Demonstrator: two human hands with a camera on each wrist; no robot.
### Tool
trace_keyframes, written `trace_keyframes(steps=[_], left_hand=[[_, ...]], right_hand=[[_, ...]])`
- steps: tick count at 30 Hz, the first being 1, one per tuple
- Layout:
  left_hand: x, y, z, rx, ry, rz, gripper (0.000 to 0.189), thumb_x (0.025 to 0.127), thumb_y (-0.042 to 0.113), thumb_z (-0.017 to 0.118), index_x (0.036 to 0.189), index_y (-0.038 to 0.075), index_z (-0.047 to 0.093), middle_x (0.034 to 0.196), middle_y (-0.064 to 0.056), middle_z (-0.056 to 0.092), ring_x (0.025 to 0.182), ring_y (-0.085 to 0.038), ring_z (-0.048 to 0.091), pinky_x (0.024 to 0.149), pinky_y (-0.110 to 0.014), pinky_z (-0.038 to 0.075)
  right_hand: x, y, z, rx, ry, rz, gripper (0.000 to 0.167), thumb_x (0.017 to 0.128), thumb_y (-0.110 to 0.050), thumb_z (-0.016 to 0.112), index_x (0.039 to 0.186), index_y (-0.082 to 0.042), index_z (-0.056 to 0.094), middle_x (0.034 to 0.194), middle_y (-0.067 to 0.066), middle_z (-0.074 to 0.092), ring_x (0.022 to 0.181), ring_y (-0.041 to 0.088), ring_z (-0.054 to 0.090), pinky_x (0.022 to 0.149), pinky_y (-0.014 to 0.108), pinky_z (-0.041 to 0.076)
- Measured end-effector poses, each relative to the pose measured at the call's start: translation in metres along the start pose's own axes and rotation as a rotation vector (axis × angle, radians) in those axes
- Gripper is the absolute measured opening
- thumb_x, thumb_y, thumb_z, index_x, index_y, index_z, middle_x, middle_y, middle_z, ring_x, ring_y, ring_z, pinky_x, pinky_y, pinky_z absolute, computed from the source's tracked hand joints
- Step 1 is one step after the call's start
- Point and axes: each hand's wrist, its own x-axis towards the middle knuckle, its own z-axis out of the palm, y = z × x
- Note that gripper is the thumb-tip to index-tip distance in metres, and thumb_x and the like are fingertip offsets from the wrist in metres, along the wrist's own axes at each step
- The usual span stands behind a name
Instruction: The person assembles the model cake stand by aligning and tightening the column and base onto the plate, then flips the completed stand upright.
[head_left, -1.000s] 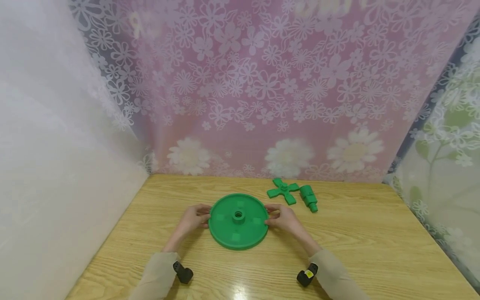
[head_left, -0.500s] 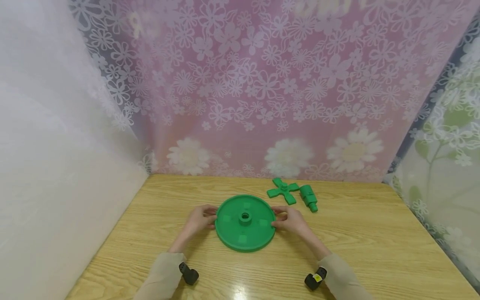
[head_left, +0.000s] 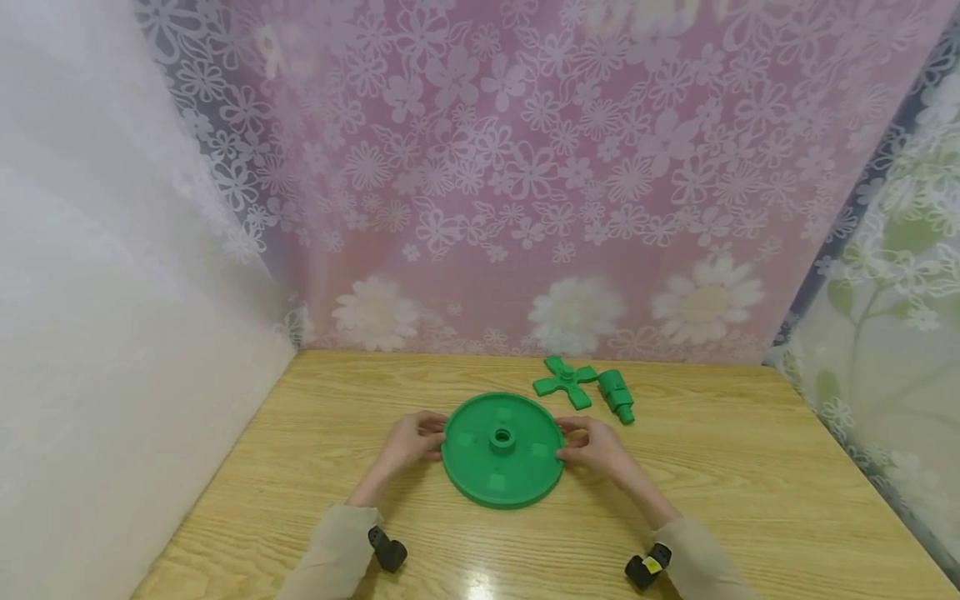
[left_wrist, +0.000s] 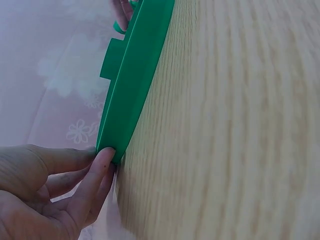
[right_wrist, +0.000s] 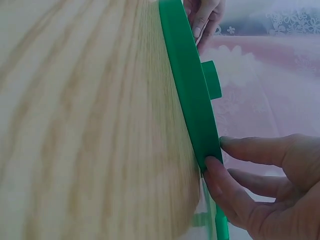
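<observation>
A round green disc (head_left: 474, 477) with a raised rim and a hollow hub (head_left: 502, 441) at its centre lies flat, low at the tabletop, hub side up. My left hand (head_left: 409, 442) pinches its left edge between thumb and fingers. On the opposite side, my right hand (head_left: 598, 447) pinches the right edge. The left wrist view shows the disc (left_wrist: 132, 85) edge-on, with the left fingertips at its rim. Likewise, in the right wrist view, the right hand (right_wrist: 280, 185) has its thumb and fingers at the rim of the disc (right_wrist: 192, 95).
Beyond the right hand lie a green four-armed cross piece (head_left: 566, 379) with a central stub and a stepped green cylinder (head_left: 617, 396) on its side. The wood-grain table (head_left: 750, 467) ends at a flowered pink curtain (head_left: 480, 208); a whitish sheet (head_left: 150, 292) hangs on the left.
Both hands have shifted the disc to the right and slightly nearer me, keeping hold of its edges throughout. The cross piece and cylinder have stayed put.
</observation>
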Motion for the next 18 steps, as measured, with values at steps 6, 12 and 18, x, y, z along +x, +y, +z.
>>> trace_keyframes(steps=[6, 12, 18], left_hand=[[0.001, 0.003, 0.006, -0.013, -0.014, 0.001, 0.029, 0.097, -0.004, 0.064, 0.126, -0.008, 0.064, 0.113, -0.022, 0.069, 0.092, -0.029, 0.072, 0.069, -0.033, 0.063], [0.003, 0.005, 0.014, 0.021, -0.041, 0.022, 0.029, 0.096, -0.002, 0.066, 0.125, -0.008, 0.065, 0.113, -0.022, 0.068, 0.092, -0.026, 0.071, 0.069, -0.032, 0.062], [0.003, 0.008, 0.023, 0.021, -0.058, 0.021, 0.029, 0.096, -0.002, 0.066, 0.124, -0.008, 0.064, 0.113, -0.023, 0.068, 0.093, -0.025, 0.07, 0.069, -0.031, 0.062]], right_hand=[[-0.002, 0.004, -0.005, -0.034, -0.002, -0.001, 0.055, 0.083, -0.001, 0.082, 0.133, 0.007, 0.062, 0.119, 0.025, 0.066, 0.093, 0.032, 0.071, 0.074, 0.037, 0.06], [-0.01, 0.006, -0.014, -0.031, -0.024, -0.001, 0.056, 0.083, -0.001, 0.082, 0.134, 0.009, 0.06, 0.12, 0.027, 0.065, 0.093, 0.032, 0.072, 0.073, 0.037, 0.06], [-0.018, 0.008, -0.023, -0.06, -0.038, -0.008, 0.057, 0.084, -0.004, 0.082, 0.135, 0.009, 0.059, 0.122, 0.029, 0.065, 0.094, 0.034, 0.071, 0.07, 0.037, 0.06]])
